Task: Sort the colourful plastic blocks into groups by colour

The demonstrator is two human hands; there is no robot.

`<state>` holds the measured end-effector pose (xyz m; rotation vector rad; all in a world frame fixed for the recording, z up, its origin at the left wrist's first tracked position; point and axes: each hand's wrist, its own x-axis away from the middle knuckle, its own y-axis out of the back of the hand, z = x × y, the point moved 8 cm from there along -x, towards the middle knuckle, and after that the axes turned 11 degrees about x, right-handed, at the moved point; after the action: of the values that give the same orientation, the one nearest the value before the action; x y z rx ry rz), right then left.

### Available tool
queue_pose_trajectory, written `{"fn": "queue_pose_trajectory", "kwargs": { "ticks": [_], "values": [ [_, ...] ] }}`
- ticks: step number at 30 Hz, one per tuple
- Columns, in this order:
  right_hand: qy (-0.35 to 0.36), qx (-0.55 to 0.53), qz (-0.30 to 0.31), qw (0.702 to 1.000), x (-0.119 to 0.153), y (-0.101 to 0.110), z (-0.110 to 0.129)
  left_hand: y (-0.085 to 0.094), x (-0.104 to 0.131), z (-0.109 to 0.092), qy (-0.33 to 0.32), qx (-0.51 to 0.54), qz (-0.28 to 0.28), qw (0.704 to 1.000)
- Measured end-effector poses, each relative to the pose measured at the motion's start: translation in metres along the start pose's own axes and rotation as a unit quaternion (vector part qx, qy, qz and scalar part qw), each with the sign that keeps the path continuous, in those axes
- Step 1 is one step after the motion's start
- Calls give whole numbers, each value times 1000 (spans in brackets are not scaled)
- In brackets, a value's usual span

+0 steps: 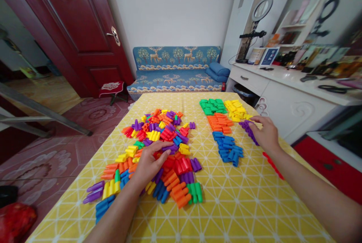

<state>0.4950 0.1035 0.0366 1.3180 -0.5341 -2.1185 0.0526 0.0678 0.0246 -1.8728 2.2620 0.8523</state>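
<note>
My left hand [151,162] reaches into a mixed pile of plastic building blocks [169,133], made of joined round-tipped tubes. Its thumb and index finger close around a purple block [171,148]. At the right, my right hand [266,133] is bent over a row of purple blocks [249,131], with thumb and fingertips on a block at its near side; the fingers partly hide it. Sorted by colour nearby lie green blocks [212,106], yellow blocks [236,110], orange blocks [220,123] and blue blocks [227,146]. Red blocks [273,165] lie partly behind my right forearm.
A yellow patterned cloth covers the table [226,205]. Beyond its far edge stands a blue sofa [175,75]. A white dresser [296,99] with a ring light [261,9] is on the right. On the left are a red door [76,20] and a small stool [112,88].
</note>
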Motion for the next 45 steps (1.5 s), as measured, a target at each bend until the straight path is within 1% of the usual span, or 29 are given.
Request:
{"fn": "queue_pose_trajectory", "kwargs": {
  "ticks": [2, 3, 5, 7, 8, 10, 12, 14, 16, 17, 19, 21, 23, 24, 25, 26, 27, 28, 30, 32, 35, 38, 40, 45],
  "values": [
    [47, -63, 9, 997, 13, 2, 38, 0, 0, 0, 3, -1, -2, 1000],
    [66, -97, 31, 993, 24, 1, 61, 0, 0, 0, 6, -1, -2, 1000],
    [95, -164, 107, 976, 52, -5, 110, -1, 1, 1, 16, 6, -1, 1000],
    [125, -224, 202, 945, 88, -11, 159, -2, 2, 2, 26, 16, 3, 1000],
    [141, -247, 236, 929, 106, -13, 181, -2, 3, 2, 29, 21, 6, 999],
    [156, -277, 279, 906, 136, -16, 214, -4, 4, 1, 31, 28, 16, 999],
    [148, -298, 301, 894, 156, -20, 232, -6, 5, -1, 28, 40, 26, 998],
    [106, -325, 316, 885, 165, -26, 239, -7, 6, -3, 27, 62, 34, 997],
    [22, -374, 326, 868, 169, -34, 238, -9, 7, -5, 25, 91, 40, 995],
    [-31, -406, 330, 852, 170, -38, 236, -9, 7, -7, 20, 103, 41, 994],
    [-139, -474, 335, 802, 174, -45, 234, -9, 7, -12, -2, 118, 37, 992],
    [-239, -532, 333, 741, 181, -53, 234, -8, 6, -18, -37, 113, 24, 993],
    [-325, -574, 322, 679, 191, -60, 234, -6, 6, -25, -82, 92, 9, 992],
    [-357, -591, 311, 653, 195, -62, 235, -5, 7, -30, -107, 79, 2, 991],
    [-376, -604, 300, 635, 198, -63, 236, -5, 8, -33, -131, 66, -2, 989],
    [-382, -614, 293, 625, 200, -64, 237, -5, 8, -37, -152, 57, -3, 987],
    [-376, -619, 288, 626, 200, -63, 239, -6, 9, -41, -170, 51, 0, 984],
    [-363, -620, 286, 634, 199, -61, 241, -7, 11, -44, -184, 47, 6, 982],
    [-333, -607, 292, 660, 197, -55, 244, -10, 13, -50, -207, 42, 15, 977],
    [-318, -582, 304, 684, 195, -51, 244, -12, 15, -56, -223, 38, 23, 974],
    [-297, -553, 316, 711, 191, -44, 242, -15, 17, -61, -231, 37, 35, 972],
    [-273, -537, 318, 732, 186, -39, 239, -18, 18, -60, -223, 40, 51, 973],
    [-268, -532, 326, 734, 185, -39, 237, -20, 18, -58, -216, 44, 65, 973],
    [-281, -535, 349, 716, 188, -41, 228, -25, 20, -53, -198, 43, 96, 975]
  ]
}}
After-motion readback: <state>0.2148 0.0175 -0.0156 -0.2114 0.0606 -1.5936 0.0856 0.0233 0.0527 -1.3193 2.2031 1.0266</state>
